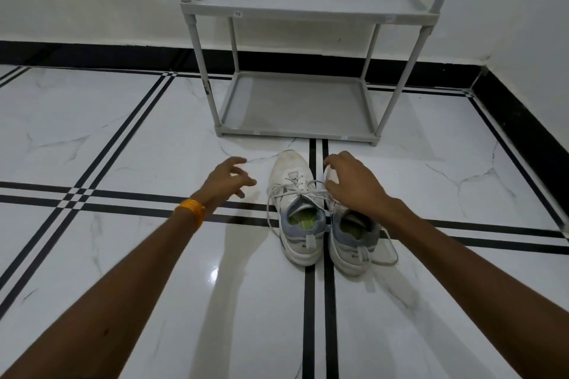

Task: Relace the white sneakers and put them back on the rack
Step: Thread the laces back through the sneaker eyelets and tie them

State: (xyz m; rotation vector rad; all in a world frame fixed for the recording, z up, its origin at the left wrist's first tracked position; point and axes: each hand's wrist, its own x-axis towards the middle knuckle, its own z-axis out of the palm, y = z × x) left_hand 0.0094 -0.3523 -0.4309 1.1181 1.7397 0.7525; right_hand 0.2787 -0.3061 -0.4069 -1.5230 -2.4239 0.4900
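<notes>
A grey 2-tier plastic shoe rack [304,14] stands against the wall with both shelves bare, while a pair of white sneakers sits on the marble-pattern tiled floor [123,138] just in front of the rack's lower shelf, toes toward it. The left sneaker [295,209] has loose white laces [303,192] trailing over its sides; the right sneaker [354,243] is partly hidden under the right hand [354,186], whose curled fingers rest on its toe and lace. The left hand [229,178] hovers beside the left sneaker, fingers spread, holding nothing; an orange thread band [191,209] circles its wrist. Relacing looks unfinished, and neither shoe is racked. Small stickers on the rack are unreadable.
</notes>
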